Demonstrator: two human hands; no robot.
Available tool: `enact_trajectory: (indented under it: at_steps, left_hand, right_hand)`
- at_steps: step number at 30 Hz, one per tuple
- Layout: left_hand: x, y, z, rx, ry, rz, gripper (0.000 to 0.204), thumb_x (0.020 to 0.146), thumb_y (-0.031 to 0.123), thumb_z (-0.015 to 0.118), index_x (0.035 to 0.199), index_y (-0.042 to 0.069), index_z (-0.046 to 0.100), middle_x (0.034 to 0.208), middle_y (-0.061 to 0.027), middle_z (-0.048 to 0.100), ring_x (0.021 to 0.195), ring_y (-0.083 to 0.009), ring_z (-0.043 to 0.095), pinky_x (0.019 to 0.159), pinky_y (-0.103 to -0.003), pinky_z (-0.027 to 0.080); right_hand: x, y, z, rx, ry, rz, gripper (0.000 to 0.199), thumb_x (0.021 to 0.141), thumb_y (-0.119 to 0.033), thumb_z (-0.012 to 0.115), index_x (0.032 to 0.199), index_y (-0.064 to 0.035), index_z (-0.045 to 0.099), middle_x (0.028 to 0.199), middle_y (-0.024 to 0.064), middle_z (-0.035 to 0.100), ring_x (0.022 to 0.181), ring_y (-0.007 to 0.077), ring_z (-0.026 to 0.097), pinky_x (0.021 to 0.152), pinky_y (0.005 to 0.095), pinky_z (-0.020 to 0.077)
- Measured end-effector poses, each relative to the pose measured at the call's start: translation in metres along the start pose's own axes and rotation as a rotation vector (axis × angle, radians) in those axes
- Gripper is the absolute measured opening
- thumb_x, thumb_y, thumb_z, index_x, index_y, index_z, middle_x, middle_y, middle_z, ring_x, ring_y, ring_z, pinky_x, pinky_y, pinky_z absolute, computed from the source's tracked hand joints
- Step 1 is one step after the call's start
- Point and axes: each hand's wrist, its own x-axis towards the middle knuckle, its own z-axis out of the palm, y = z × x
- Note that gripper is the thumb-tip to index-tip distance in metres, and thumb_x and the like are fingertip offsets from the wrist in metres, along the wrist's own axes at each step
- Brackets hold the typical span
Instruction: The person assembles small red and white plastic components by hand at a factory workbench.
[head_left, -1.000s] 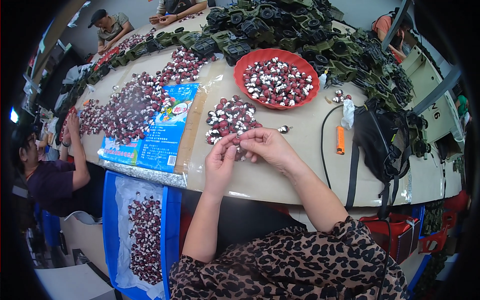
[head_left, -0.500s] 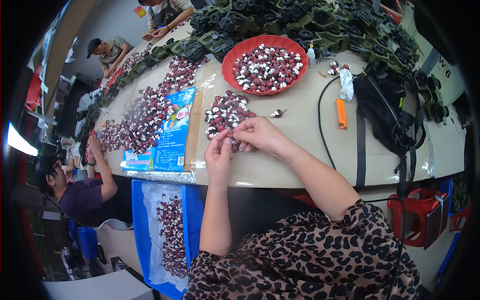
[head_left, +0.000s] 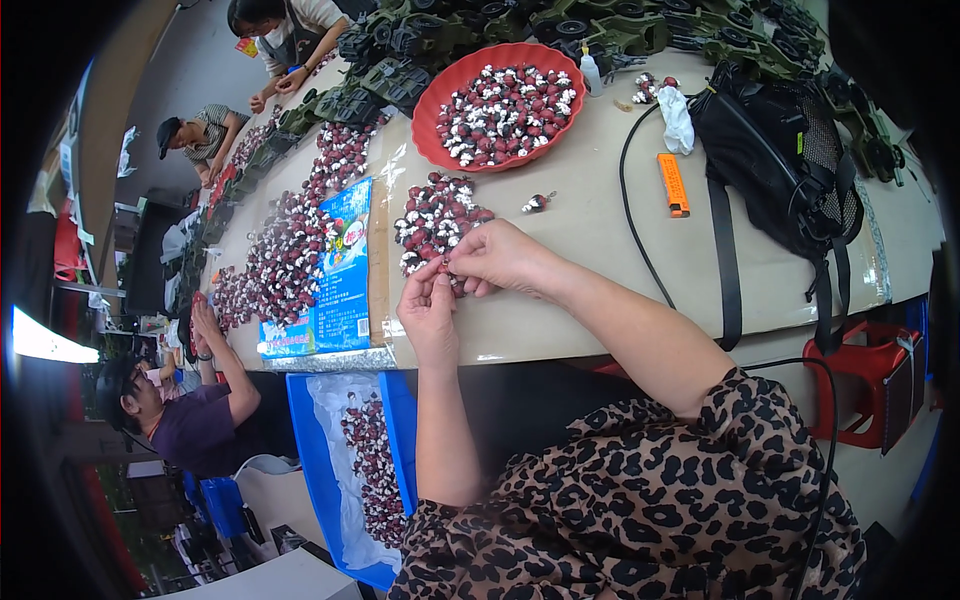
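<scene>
My left hand [head_left: 428, 308] and my right hand [head_left: 497, 257] meet at the table's near side, fingertips pinched together. Between them shows a bit of a small dark-red piece [head_left: 445, 267], mostly hidden by the fingers. Right behind my hands lies a pile of small dark-red, white and black ball-like pieces [head_left: 437, 215]. One such piece [head_left: 537, 203], with a thin loop at its end, lies apart to the right of the pile. Farther back, a red scalloped bowl [head_left: 424, 125] is heaped with the same pieces.
A larger heap of pieces [head_left: 290, 250] covers part of a blue printed sheet [head_left: 345, 275] at left. Green toy vehicles [head_left: 640, 35] line the back. At right are an orange box [head_left: 672, 185], a cable and a black backpack [head_left: 760, 150]. A lined blue bin [head_left: 308, 425] stands below. Co-workers sit left.
The view has shifted, so the table's things appear higher and a little left. My hands stay pinched together in front of the pile.
</scene>
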Motion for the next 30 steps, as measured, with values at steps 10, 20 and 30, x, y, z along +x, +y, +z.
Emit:
enact_trajectory:
  at_steps: [10,20,30]
  left_hand:
    - [0.001,-0.002,0.0,-0.006,0.001,0.008,0.022,0.081,0.003,0.052,0.102,-0.004,0.053,0.077,-0.0006,0.055,0.06,-0.002,0.045,0.054,-0.013,0.035]
    - [0.001,-0.002,0.003,0.059,0.021,0.022,0.03,0.075,-0.001,0.061,0.103,-0.002,0.051,0.068,0.0011,0.052,0.059,-0.0005,0.044,0.055,-0.012,0.033]
    - [-0.001,-0.002,0.004,0.111,0.058,0.076,0.023,0.073,-0.003,0.061,0.094,0.002,0.052,0.061,0.0039,0.046,0.056,-0.0001,0.041,0.051,-0.012,0.029]
  right_hand:
    - [0.001,-0.003,0.0,0.0,-0.004,0.043,0.021,0.078,-0.014,0.057,0.087,0.0051,0.056,0.07,0.0066,0.057,0.058,0.009,0.055,0.049,0.0192,0.0472]
    - [0.003,0.003,-0.002,0.163,0.029,0.02,0.024,0.077,-0.012,0.059,0.093,0.0043,0.052,0.076,0.0061,0.057,0.063,0.009,0.055,0.055,0.0196,0.048]
    - [0.001,0.002,-0.001,0.092,0.011,0.028,0.029,0.073,-0.008,0.06,0.097,0.004,0.05,0.078,0.006,0.057,0.066,0.0091,0.055,0.055,0.019,0.0456]
